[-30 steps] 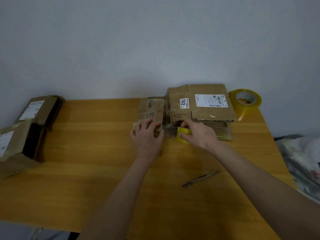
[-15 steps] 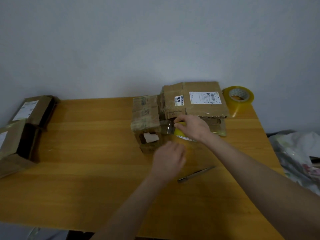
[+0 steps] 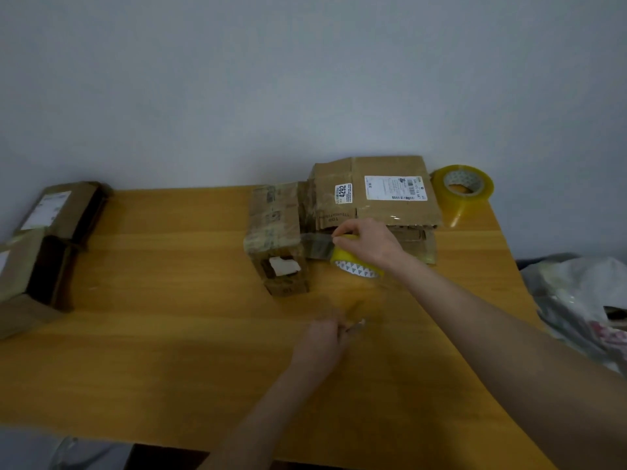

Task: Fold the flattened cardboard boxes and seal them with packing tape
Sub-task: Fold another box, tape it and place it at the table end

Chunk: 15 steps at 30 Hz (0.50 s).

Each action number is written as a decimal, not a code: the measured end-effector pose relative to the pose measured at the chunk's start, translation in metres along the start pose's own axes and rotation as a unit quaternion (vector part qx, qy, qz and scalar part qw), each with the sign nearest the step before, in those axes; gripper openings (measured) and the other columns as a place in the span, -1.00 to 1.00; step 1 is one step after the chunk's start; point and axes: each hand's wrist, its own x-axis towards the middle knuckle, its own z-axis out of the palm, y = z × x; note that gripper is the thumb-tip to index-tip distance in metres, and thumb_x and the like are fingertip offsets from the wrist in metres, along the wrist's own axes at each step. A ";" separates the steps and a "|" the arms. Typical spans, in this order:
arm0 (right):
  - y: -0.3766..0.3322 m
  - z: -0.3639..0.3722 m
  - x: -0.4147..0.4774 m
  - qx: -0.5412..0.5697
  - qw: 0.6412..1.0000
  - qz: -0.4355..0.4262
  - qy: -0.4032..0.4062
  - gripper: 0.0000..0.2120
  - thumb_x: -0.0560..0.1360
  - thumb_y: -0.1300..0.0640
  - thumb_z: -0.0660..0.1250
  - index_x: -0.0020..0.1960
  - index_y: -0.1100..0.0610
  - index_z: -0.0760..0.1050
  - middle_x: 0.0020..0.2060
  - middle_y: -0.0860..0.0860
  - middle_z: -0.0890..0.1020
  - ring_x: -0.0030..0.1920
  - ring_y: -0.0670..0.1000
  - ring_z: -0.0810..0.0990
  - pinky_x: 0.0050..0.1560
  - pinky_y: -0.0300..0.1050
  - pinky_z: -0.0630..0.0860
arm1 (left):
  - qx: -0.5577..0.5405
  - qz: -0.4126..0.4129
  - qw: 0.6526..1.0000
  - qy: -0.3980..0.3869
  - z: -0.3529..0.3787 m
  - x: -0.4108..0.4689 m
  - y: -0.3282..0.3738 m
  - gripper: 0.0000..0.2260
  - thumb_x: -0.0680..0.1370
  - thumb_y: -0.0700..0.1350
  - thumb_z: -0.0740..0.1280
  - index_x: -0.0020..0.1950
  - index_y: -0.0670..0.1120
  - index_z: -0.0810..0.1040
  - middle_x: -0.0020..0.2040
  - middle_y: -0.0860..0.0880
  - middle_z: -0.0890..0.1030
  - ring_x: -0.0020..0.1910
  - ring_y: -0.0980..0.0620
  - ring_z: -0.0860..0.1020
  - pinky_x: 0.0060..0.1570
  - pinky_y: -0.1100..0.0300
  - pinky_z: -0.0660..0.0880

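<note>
Head view, one station. The wooden bench [image 3: 169, 334] stands against a plain grey wall [image 3: 237, 79]. The small box [image 3: 276, 242], folded up and wrapped in old tape, stands toward 1 o'clock from bench centre, with a torn white patch on its near face. Directly at its 3 o'clock, the right hand [image 3: 368, 242] has its grip closed on the yellow tape roll [image 3: 356, 264]: fingers curl over the top of the roll, which rests tilted low over the bench. A clear tape strip [image 3: 317, 245] runs from the roll to the box's right side. The flattened cardboard stack [image 3: 390, 195] lies at 2 o'clock of the box, against the wall; its left edge appears to touch the box, and it carries a white shipping label [image 3: 395, 188] and a sticker reading 4292 [image 3: 342, 192]. A spare tape roll [image 3: 463, 188] sits on the bench's far right corner, at 3 o'clock of the stack, just beside it. The left hand [image 3: 320, 344] is at 5 o'clock of the box, well apart from it, blurred, at a thin metal tool [image 3: 356, 326]; whether its grip has hold of the tool cannot be told. Two folded boxes [image 3: 64, 208] [image 3: 30, 266] sit at the bench's 9 o'clock edge, open ends dark. A plastic bag [image 3: 583, 300] lies off the bench at 3 o'clock.
</note>
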 end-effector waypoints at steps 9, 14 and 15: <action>-0.001 0.009 0.000 0.027 0.999 0.017 0.008 -0.75 0.57 -0.03 0.28 0.18 0.04 0.59 0.18 -0.01 0.60 0.13 -0.01 0.53 0.08 -0.06 0.49 | -0.052 -0.048 0.997 0.017 -0.001 -0.033 -0.030 -0.62 0.59 0.02 0.28 0.35 -0.06 0.33 0.23 0.01 0.36 0.11 0.07 0.44 0.05 0.25 0.40; 0.001 0.009 0.002 0.019 1.000 0.008 0.011 -0.76 0.57 -0.03 0.29 0.16 0.03 0.59 0.17 -0.02 0.61 0.15 -0.01 0.53 0.10 -0.05 0.49 | -0.021 -0.050 0.998 -0.026 0.023 -0.043 -0.057 -0.57 0.51 -0.03 0.39 0.31 -0.08 0.36 0.25 -0.01 0.31 0.23 0.01 0.37 0.20 0.26 0.30; 0.000 0.008 0.003 0.019 1.000 0.007 0.011 -0.76 0.57 -0.03 0.29 0.15 0.03 0.59 0.17 -0.02 0.61 0.15 -0.01 0.53 0.11 -0.04 0.49 | -0.016 -0.039 0.999 -0.025 0.021 -0.042 -0.061 -0.60 0.51 -0.05 0.40 0.29 -0.08 0.38 0.24 -0.01 0.31 0.22 0.02 0.38 0.19 0.26 0.30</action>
